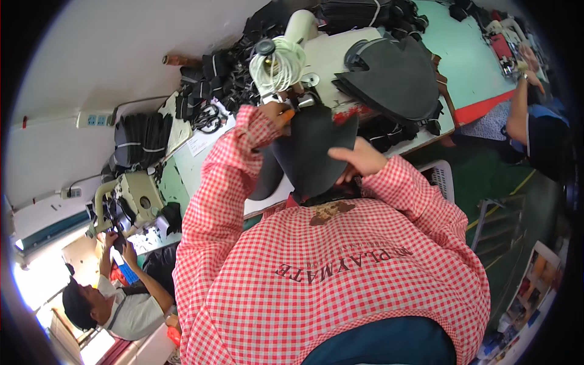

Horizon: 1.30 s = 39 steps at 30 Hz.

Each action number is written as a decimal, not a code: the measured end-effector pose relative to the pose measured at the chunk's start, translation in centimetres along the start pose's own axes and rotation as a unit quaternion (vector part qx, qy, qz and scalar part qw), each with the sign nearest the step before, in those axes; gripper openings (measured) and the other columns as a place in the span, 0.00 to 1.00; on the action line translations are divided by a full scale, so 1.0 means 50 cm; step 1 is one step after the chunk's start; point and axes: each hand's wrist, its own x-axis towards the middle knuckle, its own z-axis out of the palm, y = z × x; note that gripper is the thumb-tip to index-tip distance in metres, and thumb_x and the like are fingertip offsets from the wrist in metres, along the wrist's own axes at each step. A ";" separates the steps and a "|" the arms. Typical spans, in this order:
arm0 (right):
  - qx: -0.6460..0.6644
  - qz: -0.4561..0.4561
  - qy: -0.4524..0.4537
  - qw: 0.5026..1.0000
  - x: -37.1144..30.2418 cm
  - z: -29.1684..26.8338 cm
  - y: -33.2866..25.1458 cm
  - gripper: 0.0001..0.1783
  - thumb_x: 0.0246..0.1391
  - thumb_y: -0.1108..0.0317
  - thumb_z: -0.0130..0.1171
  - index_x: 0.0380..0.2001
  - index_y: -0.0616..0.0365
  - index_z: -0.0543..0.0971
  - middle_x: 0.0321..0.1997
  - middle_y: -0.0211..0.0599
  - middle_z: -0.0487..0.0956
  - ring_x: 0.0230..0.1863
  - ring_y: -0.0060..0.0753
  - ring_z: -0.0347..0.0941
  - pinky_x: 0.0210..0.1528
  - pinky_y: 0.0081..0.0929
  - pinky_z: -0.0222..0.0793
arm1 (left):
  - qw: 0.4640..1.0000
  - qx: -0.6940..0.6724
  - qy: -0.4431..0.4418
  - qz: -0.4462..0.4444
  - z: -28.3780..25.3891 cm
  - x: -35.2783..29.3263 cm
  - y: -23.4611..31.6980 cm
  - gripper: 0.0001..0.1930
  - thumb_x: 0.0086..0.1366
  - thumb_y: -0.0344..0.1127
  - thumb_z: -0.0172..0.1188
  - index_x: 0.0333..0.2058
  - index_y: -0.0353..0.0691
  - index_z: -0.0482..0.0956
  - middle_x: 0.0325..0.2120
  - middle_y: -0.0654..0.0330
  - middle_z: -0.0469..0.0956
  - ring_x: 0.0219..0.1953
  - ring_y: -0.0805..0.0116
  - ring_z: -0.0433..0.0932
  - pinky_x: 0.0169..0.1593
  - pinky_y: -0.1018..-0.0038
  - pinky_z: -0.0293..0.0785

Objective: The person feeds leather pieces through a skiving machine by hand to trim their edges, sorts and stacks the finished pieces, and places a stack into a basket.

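Observation:
A black curved sheet piece (pixel 313 152), like cut leather or fabric, is tilted up in front of me. Its far edge lies at the head of a white sewing-type machine (pixel 300 29). My right hand (pixel 363 159) pinches its right edge, thumb on top and fingers underneath. At the piece's upper left, close to the machine head, is my left hand (pixel 275 115), its fingers curled and partly hidden. A small orange item (pixel 286 118) shows at those fingers; its kind is unclear. Another black piece (pixel 266 176) hangs below the left wrist.
A stack of black cut pieces (pixel 395 79) lies right of the machine. Coiled white cord (pixel 278 64) hangs on the machine. Tied black bundles (pixel 143 137) stand at left. A white basket (pixel 439 177) is at my right. One person (pixel 131 310) works at lower left, another (pixel 535 128) at far right.

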 end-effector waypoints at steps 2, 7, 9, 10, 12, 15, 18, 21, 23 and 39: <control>-0.061 -0.160 0.048 0.984 -0.001 -0.013 0.016 0.16 0.48 0.69 0.54 0.39 0.68 0.73 0.31 0.40 0.78 0.29 0.29 0.74 0.36 0.25 0.69 | 0.999 -0.027 -0.017 -0.031 -0.025 -0.003 -0.015 0.14 0.62 0.40 0.47 0.35 0.33 0.74 0.21 0.52 0.76 0.23 0.68 0.76 0.25 0.74 0.69; -0.111 -0.379 0.435 0.809 -0.179 -0.046 -0.134 0.15 0.54 0.71 0.49 0.42 0.71 0.71 0.36 0.42 0.77 0.38 0.31 0.72 0.44 0.26 0.66 | 0.909 0.366 0.078 -0.182 -0.022 -0.078 -0.239 0.20 0.59 0.43 0.53 0.47 0.41 0.66 0.34 0.48 0.76 0.37 0.52 0.76 0.38 0.63 0.72; -0.240 -0.484 0.474 0.695 -0.181 -0.085 -0.157 0.15 0.50 0.76 0.48 0.43 0.66 0.72 0.42 0.45 0.76 0.44 0.38 0.72 0.49 0.27 0.65 | 0.890 0.416 -0.002 -0.185 0.003 -0.088 -0.291 0.23 0.58 0.44 0.54 0.49 0.42 0.63 0.38 0.46 0.74 0.40 0.49 0.75 0.40 0.61 0.71; -0.395 -0.443 0.502 0.629 -0.172 -0.113 -0.157 0.16 0.48 0.77 0.49 0.44 0.64 0.72 0.44 0.46 0.75 0.46 0.41 0.71 0.50 0.28 0.64 | 0.898 0.388 -0.005 -0.206 0.010 -0.096 -0.280 0.25 0.57 0.45 0.55 0.50 0.42 0.62 0.40 0.45 0.73 0.41 0.49 0.74 0.42 0.61 0.71; -0.490 -0.404 0.435 0.639 -0.102 -0.165 -0.099 0.18 0.43 0.74 0.53 0.42 0.62 0.73 0.46 0.47 0.73 0.50 0.46 0.68 0.53 0.34 0.62 | 0.906 0.364 -0.010 -0.217 0.017 -0.101 -0.253 0.26 0.56 0.45 0.56 0.51 0.42 0.61 0.43 0.45 0.71 0.43 0.49 0.73 0.43 0.60 0.71; -0.421 -0.450 0.356 0.702 -0.085 -0.066 -0.084 0.19 0.42 0.69 0.57 0.41 0.62 0.74 0.44 0.46 0.74 0.46 0.44 0.69 0.50 0.33 0.64 | 0.900 0.359 0.053 -0.240 0.022 -0.100 -0.251 0.27 0.54 0.43 0.58 0.51 0.43 0.63 0.39 0.45 0.74 0.41 0.49 0.74 0.43 0.60 0.71; -0.344 -0.369 0.113 0.856 -0.064 -0.014 -0.057 0.24 0.41 0.69 0.60 0.45 0.63 0.71 0.42 0.45 0.75 0.43 0.41 0.73 0.47 0.30 0.67 | 0.927 0.329 -0.056 -0.170 0.026 -0.124 -0.241 0.19 0.55 0.39 0.57 0.45 0.40 0.71 0.36 0.46 0.76 0.39 0.51 0.75 0.42 0.62 0.71; -0.295 -0.324 0.006 0.899 -0.011 -0.023 -0.010 0.30 0.41 0.67 0.63 0.50 0.62 0.68 0.45 0.46 0.75 0.47 0.39 0.71 0.52 0.30 0.64 | 0.949 0.101 -0.265 0.135 0.018 -0.153 -0.056 0.14 0.55 0.37 0.57 0.39 0.35 0.76 0.34 0.51 0.78 0.36 0.57 0.77 0.40 0.68 0.71; -0.234 -0.325 -0.053 0.915 0.026 -0.044 0.023 0.34 0.41 0.67 0.63 0.53 0.62 0.65 0.46 0.43 0.75 0.49 0.36 0.70 0.53 0.30 0.62 | 0.954 -0.076 -0.211 0.200 0.027 -0.158 0.022 0.11 0.57 0.31 0.57 0.38 0.33 0.76 0.26 0.58 0.78 0.31 0.75 0.73 0.37 0.78 0.69; -0.115 -0.208 0.147 0.960 0.138 -0.072 0.028 0.15 0.50 0.65 0.53 0.32 0.69 0.77 0.24 0.37 0.78 0.23 0.21 0.73 0.26 0.18 0.68 | 0.985 0.126 0.110 -0.038 0.031 -0.014 0.011 0.15 0.60 0.41 0.48 0.35 0.35 0.76 0.27 0.47 0.77 0.29 0.54 0.77 0.35 0.65 0.70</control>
